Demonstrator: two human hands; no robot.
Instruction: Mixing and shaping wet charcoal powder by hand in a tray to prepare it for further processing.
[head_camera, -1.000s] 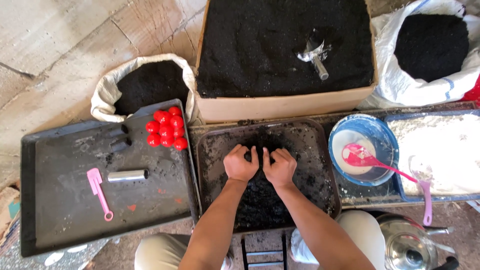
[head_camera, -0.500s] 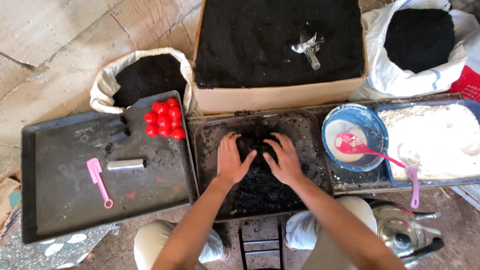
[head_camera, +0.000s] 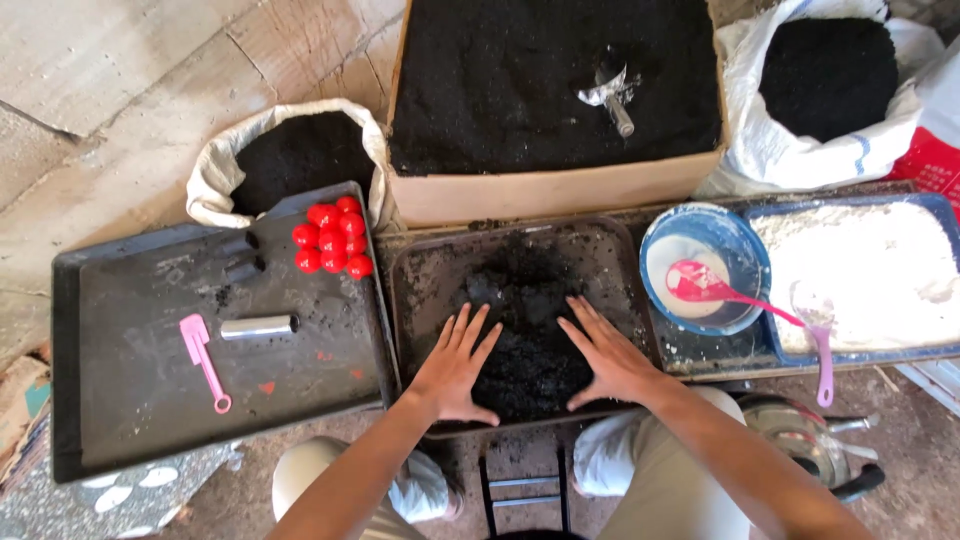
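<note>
Middle tray (head_camera: 420, 290) bearing dark soil heap (head_camera: 525, 330) at centre, bare floor toward its far rim, my left hand (head_camera: 455, 365) and right hand (head_camera: 610, 358) flat, fingers spread, flanking the heap near the tray's front edge, gripping nothing.

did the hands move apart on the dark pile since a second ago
Yes: left hand and right hand spread to opposite sides of the dark pile.

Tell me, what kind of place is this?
Probably a rough outdoor work spot for mixing dark powder: a bare concrete floor, a brown cardboard box of black powder, open white sacks, and both hands pressing a black pile.
</note>
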